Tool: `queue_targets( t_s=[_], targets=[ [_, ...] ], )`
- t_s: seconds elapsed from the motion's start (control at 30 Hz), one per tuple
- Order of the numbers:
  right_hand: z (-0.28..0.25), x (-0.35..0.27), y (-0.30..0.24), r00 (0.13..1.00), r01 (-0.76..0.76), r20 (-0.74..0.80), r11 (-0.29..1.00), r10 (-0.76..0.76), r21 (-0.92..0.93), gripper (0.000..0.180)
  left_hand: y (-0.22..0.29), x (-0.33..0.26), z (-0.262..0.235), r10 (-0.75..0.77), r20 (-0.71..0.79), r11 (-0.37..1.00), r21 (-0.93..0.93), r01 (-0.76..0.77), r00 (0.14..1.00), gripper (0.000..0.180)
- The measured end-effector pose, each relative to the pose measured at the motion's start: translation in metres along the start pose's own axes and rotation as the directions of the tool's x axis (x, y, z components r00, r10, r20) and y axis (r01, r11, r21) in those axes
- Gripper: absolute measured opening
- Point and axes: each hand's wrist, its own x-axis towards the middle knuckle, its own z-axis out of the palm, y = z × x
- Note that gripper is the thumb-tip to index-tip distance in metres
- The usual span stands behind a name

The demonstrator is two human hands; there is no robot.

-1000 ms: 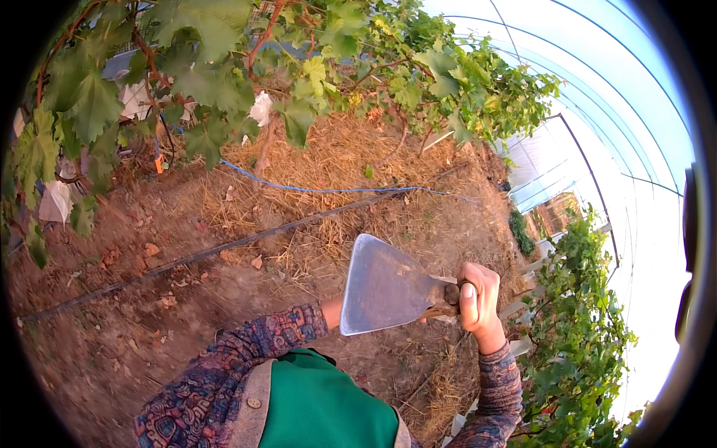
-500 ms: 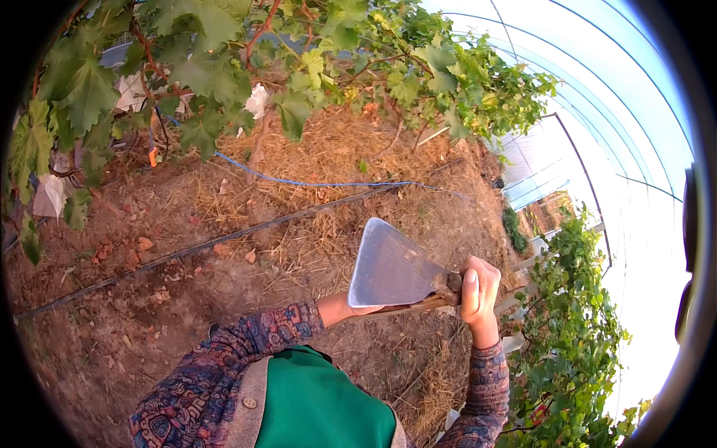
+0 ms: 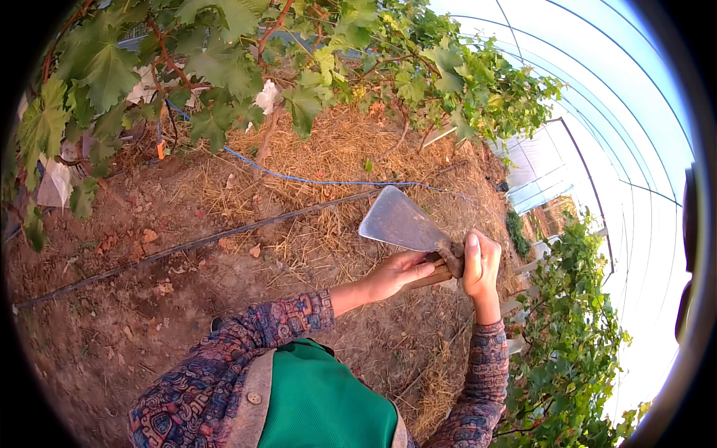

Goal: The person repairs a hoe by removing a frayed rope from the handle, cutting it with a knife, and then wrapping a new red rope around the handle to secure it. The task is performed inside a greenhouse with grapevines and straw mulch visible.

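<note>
Beside vines (image 3: 571,321) and blue line (image 3: 321,181), left hand (image 3: 396,275) and right hand (image 3: 482,265) clasp the hoe (image 3: 403,222).

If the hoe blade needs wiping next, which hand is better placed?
Left, probably. The left hand sits just below the hoe blade in the picture, at the wooden handle; the right hand is closed at the neck, likely better for steadying it.

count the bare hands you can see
2: the left hand at the wooden handle, and the right hand closed beside the base of the flat metal blade. No others show.
</note>
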Motion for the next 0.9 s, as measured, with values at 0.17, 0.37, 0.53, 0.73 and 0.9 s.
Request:
queue_targets(
  t_s=[0.17, 0.37, 0.53, 0.73, 0.9],
  targets=[
    [0.001, 0.002, 0.0, 0.998, 0.058, -0.012, 0.998, -0.058, -0.01, 0.044, -0.001, -0.001, -0.004, -0.021, 0.013, 1.0, 0.02, 0.021, 1.0, 0.046],
    [0.001, 0.005, -0.005, 0.994, 0.11, -0.009, 0.994, -0.11, -0.006, 0.042, 0.006, 0.002, -0.003, 0.068, 0.024, 0.998, 0.009, -0.068, 0.997, 0.045],
    [-0.006, 0.012, -0.022, 0.984, 0.176, 0.063, 0.976, -0.169, -0.13, 0.039, 0.039, 0.009, 0.013, 0.058, 0.036, 0.97, 0.236, -0.065, 0.998, 0.046],
    [-0.02, 0.019, -0.043, 0.959, 0.252, 0.193, 0.934, -0.207, -0.251, 0.04, 0.049, 0.015, 0.015, 0.213, 0.048, 0.908, 0.359, -0.216, 0.976, 0.043],
    [-0.019, 0.014, -0.053, 0.974, 0.166, 0.201, 0.94, -0.109, -0.298, 0.045, 0.046, 0.012, 0.017, 0.205, 0.014, 0.925, 0.325, -0.198, 0.979, 0.041]
  ],
)
